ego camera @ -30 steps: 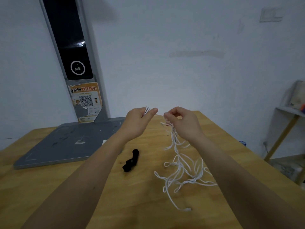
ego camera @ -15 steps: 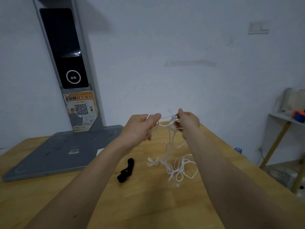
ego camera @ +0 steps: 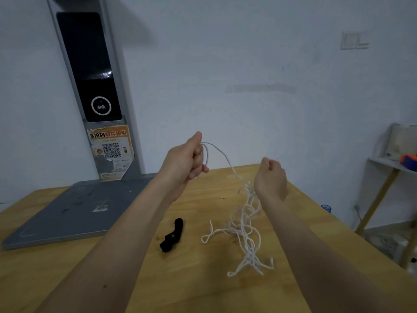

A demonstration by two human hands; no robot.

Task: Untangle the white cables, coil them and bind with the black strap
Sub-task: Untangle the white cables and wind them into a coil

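Both arms reach out over the wooden table (ego camera: 293, 290) at frame centre. Left hand (ego camera: 185, 161) is raised, fingers curled round one end of the white cables (ego camera: 246, 229), thumb up; a loop shows beside the fingers and a single strand arcs from it down to the right. Right hand (ego camera: 270, 177) is curled into a loose fist, back toward the camera; the strands pass just behind it, but whether it actually grips them cannot be told. The rest of the cables hang in a tangle, with the lower loops resting on the table at lower centre-right. Black strap (ego camera: 172, 234) lies on the table just left of the tangle, untouched. Grey stand (ego camera: 74, 213) at left.
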